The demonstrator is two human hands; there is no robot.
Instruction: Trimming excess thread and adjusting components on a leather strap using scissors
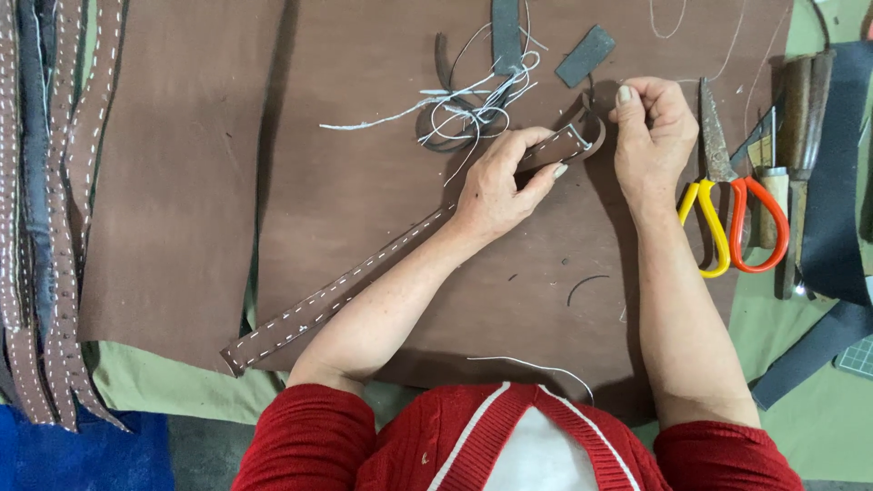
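A long brown leather strap [346, 289] with white stitching along both edges lies diagonally across a brown leather sheet [364, 195]. My left hand [503, 185] grips the strap near its upper end, next to a small metal ring [589, 136]. My right hand [650, 136] is just right of that end, with its fingers pinched together on what looks like a thread or needle; it is too thin to make out. A tangle of white thread [468, 102] lies just above my left hand.
Scissors [727, 195] with one yellow and one orange handle lie to the right, beside wooden-handled tools [800, 118] and dark leather pieces [837, 182]. Several stitched straps [45, 209] hang at the far left. Small grey leather scraps [586, 55] sit near the top.
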